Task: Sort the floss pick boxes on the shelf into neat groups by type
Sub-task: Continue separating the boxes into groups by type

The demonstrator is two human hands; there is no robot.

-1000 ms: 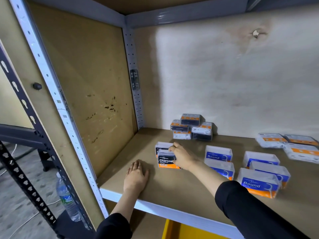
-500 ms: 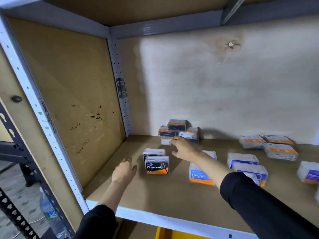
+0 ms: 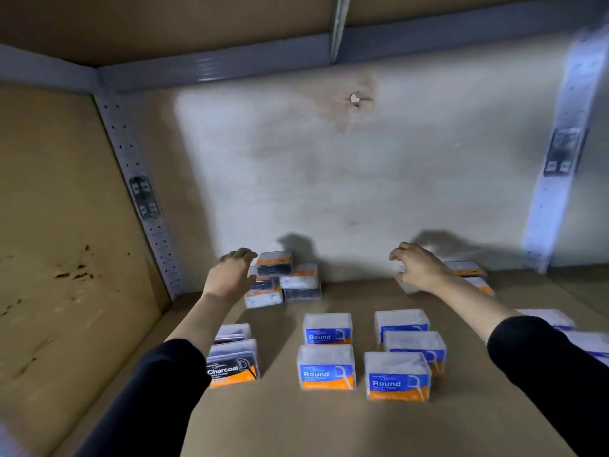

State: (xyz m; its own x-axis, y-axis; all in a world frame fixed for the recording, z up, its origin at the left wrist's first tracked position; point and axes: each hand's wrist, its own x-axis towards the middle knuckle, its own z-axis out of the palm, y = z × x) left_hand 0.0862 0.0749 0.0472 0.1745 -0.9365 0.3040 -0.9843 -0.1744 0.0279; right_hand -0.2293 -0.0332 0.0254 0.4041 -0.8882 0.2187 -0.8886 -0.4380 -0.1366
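Both hands leave the Charcoal boxes (image 3: 234,362) at the front; left hand (image 3: 230,275), fingers spread, reaches the rear stack (image 3: 283,280); right hand (image 3: 418,267), loosely curled and empty, nears the back-right boxes (image 3: 468,270); a clumsy nudge could topple that stack.

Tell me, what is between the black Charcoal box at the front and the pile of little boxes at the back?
In the head view, a second Charcoal box sits right behind the front Charcoal box. Past it lies bare shelf, crossed by the left forearm, up to the pile.
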